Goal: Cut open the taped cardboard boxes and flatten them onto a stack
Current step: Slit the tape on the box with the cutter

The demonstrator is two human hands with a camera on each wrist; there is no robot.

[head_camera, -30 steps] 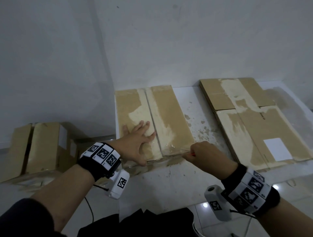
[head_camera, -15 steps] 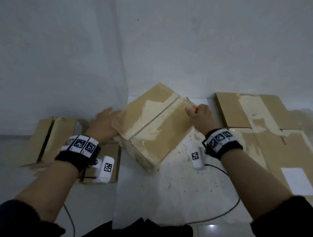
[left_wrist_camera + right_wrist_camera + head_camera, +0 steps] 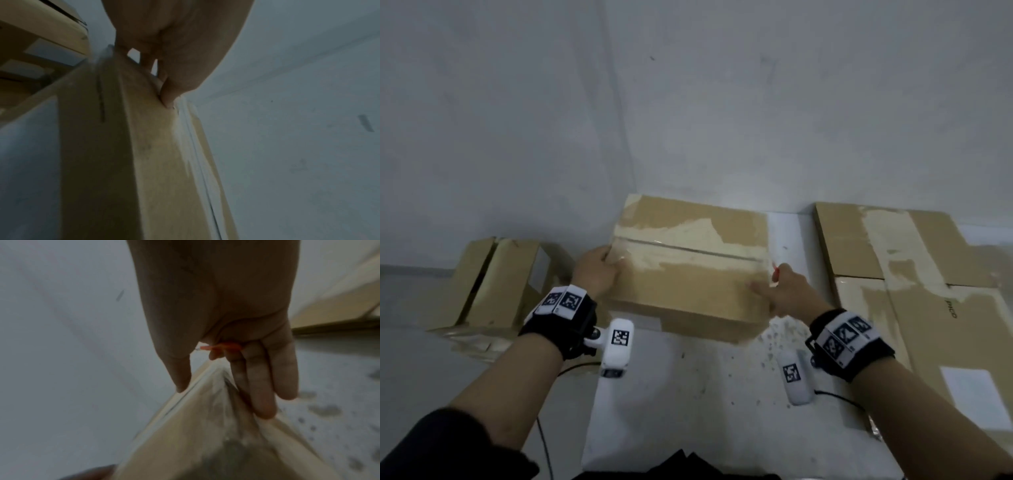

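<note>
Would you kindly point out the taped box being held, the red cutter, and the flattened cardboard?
taped box [image 3: 688, 284], head view, top face.
red cutter [image 3: 222, 347], right wrist view, red body under the hand.
flattened cardboard [image 3: 914, 267], head view, upper panel.

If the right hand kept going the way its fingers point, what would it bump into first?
The right hand already touches the taped cardboard box at its right end, so it would push into that box first. It also carries a small red cutter. The wall beyond looks farther off.

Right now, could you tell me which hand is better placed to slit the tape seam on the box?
The right hand: it already holds the red cutter at the box's right end, beside the seam. The left hand grips the left end, steadying it.
</note>
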